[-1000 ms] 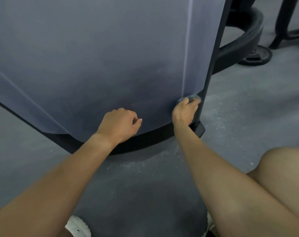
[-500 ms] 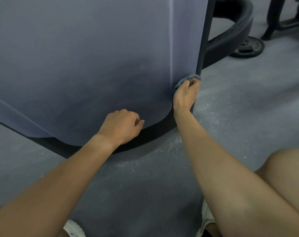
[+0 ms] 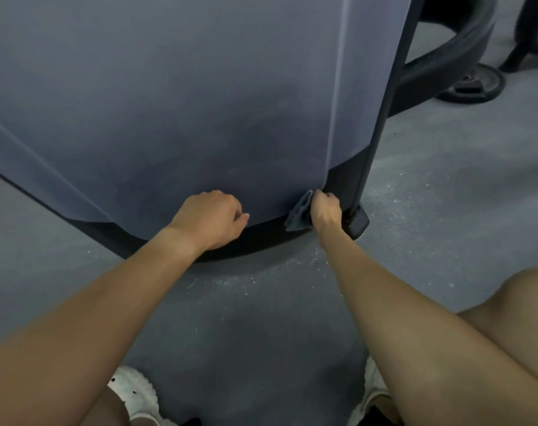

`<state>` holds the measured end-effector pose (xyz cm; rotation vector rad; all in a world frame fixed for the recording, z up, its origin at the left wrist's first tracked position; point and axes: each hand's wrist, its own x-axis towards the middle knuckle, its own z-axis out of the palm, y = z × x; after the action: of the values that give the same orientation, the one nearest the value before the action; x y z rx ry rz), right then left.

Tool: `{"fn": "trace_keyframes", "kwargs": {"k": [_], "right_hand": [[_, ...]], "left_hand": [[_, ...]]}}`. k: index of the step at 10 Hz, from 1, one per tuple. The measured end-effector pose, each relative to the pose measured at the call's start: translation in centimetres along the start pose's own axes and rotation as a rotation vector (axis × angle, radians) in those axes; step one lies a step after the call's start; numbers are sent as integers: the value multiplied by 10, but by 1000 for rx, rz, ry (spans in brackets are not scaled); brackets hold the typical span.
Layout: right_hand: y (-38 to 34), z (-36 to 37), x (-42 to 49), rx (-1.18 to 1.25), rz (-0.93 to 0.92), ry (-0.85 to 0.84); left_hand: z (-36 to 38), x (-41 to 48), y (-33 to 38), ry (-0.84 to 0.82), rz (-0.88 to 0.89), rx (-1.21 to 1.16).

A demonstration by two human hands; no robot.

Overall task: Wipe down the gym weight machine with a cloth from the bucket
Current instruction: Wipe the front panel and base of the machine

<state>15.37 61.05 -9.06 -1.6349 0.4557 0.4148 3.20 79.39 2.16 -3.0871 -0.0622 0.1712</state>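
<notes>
Head view: crouches close against the grey panel [image 3: 200,103] of the gym weight machine, filling the upper left and centre of the frame; grips the dark cloth [image 3: 299,216] in the right hand [image 3: 326,210] at centre right, fingers clamped round its bunched top; presses it to the panel's lower right corner, just where the grey meets the black base rail [image 3: 261,238], just left of the black upright post [image 3: 381,118] and its foot [image 3: 359,223]; braces the left hand [image 3: 211,219] at centre frame against the panel's bottom edge, fingers curled together, holding nothing.

Against half a second ago: has brought the cloth down from higher on the panel's right edge to the bottom corner; lets more of it hang out to the left of the knuckles now; has kept the left hand in much the same spot on the lower edge. Reads as a downstroke ending along that edge; probably leaves the edge strip done, with the base rail and post still to wipe; cannot tell how much of the broad panel is already clean.

Shows no bucket anywhere; shows pale specks on the grey floor [image 3: 415,195] below the rail, a weight plate [image 3: 473,84] at upper right, white shoes [image 3: 132,392] along the bottom edge.
</notes>
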Motion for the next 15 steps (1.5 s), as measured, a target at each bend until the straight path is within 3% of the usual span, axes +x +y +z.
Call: {"fn": "trace_keyframes", "kwargs": {"k": [2, 3, 4, 5, 6, 7, 9, 10, 11, 12, 13, 15], "right_hand": [[-51, -8, -26, 101, -378, 287], [-67, 2, -41, 132, -456, 421], [-47, 24, -57, 84, -498, 412], [-12, 50, -70, -10, -574, 240], [-2, 51, -70, -101, -602, 180], [-18, 27, -45, -33, -583, 320], [-38, -15, 20, 49, -242, 401], [-10, -7, 40, 171, 23, 282], [25, 20, 47, 30, 96, 169], [32, 32, 51, 79, 239, 88], [0, 4, 37, 376, 157, 89], [-3, -16, 61, 349, 31, 78]], "left_hand": [[-4, -3, -3, 3, 3, 5], [-5, -5, 0, 9, 4, 14], [-3, -5, 2, 16, 7, 23], [-2, -2, 5, 2, 3, 32], [2, 4, 11, -8, 14, 41], [5, 11, 21, -7, 56, 19], [13, 16, 30, -21, 117, 20], [19, 20, 29, -49, 112, 32], [25, 23, 30, -80, 105, 46], [28, 26, 32, -113, 108, 45], [29, 27, 34, -134, 114, 29], [27, 25, 28, -142, 113, 5]]}}
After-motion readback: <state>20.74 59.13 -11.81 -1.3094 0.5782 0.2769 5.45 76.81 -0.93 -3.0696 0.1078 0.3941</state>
